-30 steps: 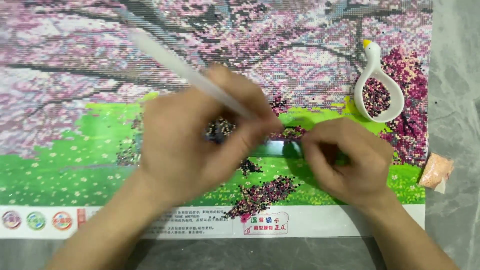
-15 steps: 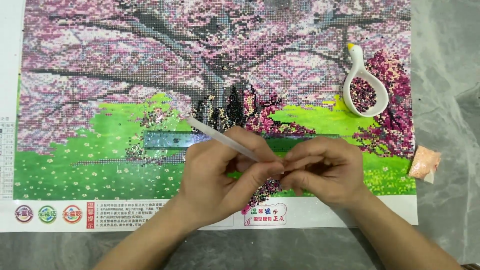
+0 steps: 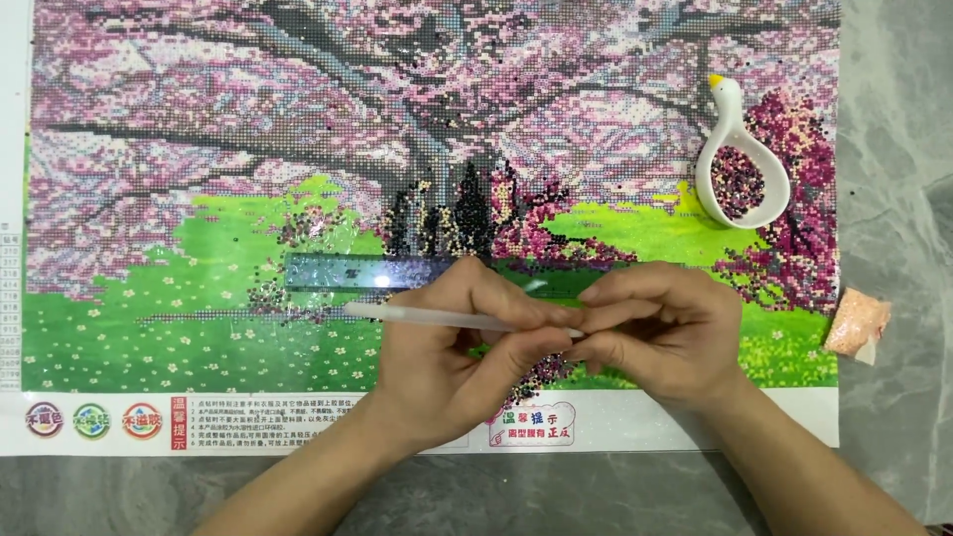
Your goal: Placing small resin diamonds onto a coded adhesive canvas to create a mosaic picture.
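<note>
A large bead-mosaic canvas (image 3: 248, 119) of a pink blossom tree over green grass lies flat in front of me. My left hand (image 3: 452, 352) grips a white pen-shaped applicator (image 3: 417, 316) that lies nearly level, its tail pointing left. My right hand (image 3: 660, 333) meets the left at the pen's tip, fingers pinched together there; whatever is between them is hidden. Both hands hover over the canvas's lower middle, just below a clear ruler (image 3: 357, 270) lying across the grass area.
A white swan-shaped dish (image 3: 769, 203) of dark pink beads rests on the canvas at the upper right. A small bag of pale orange beads (image 3: 856, 323) lies off the right edge on the grey marbled tabletop (image 3: 893, 129).
The view has pulled back and down, showing more canvas. My hands came together at the pen's tip, and the pen dropped from a steep slant to nearly level.
</note>
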